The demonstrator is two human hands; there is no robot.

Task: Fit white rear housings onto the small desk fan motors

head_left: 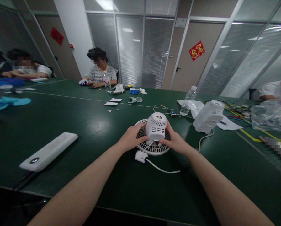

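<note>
A small white fan lies face down on the green table, its round grille (152, 150) against the tabletop and its motor housing (156, 125) pointing up. My left hand (132, 138) is closed around the left side of the housing. From the right, my right hand (174, 139) grips the same housing, thumb at its lower edge. Just in front of the grille sits a small white part (141, 156) with a white cable (162, 170) running right. Behind the fan, a thin wire leads to a small circuit board (172, 113).
A white angular fan base (208, 116) with a cord stands to the right, near a water bottle (188, 100). A long white device (48, 152) lies at left. Other people sit around the table (95, 116); tangled wires and clear plastic (271, 114) lie far right.
</note>
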